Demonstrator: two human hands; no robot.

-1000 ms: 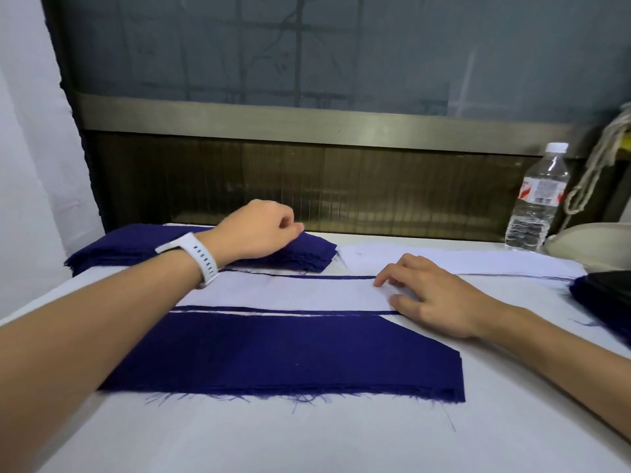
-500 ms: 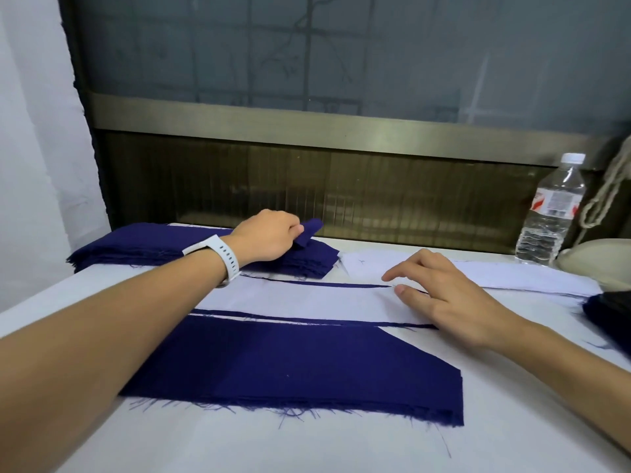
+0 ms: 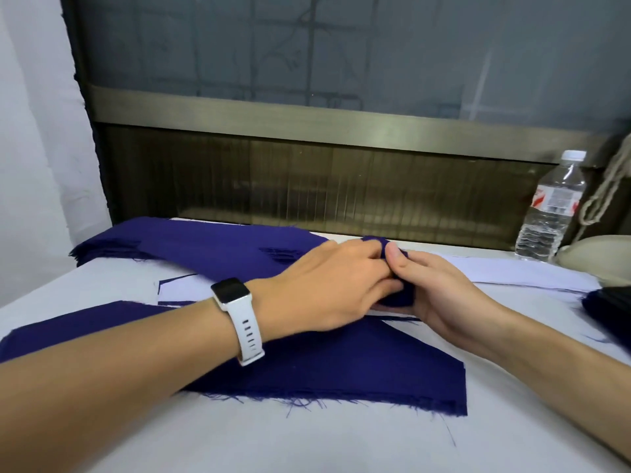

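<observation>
Navy fabric piece [image 3: 239, 250] is soft, light and limp, lying toward 10 o'clock across the bench [image 3: 307, 442]. We hold its end: left hand [image 3: 324, 291] and right hand [image 3: 444, 302], each grip pinching it.

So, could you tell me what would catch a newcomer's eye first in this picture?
The hands meeting mid-table stand out: the left hand and right hand both pinch one end of a navy cloth strip that trails back over a stack at the far left. In front of them a larger navy cloth panel lies flat, its near edge frayed. A water bottle stands at the far right.
</observation>
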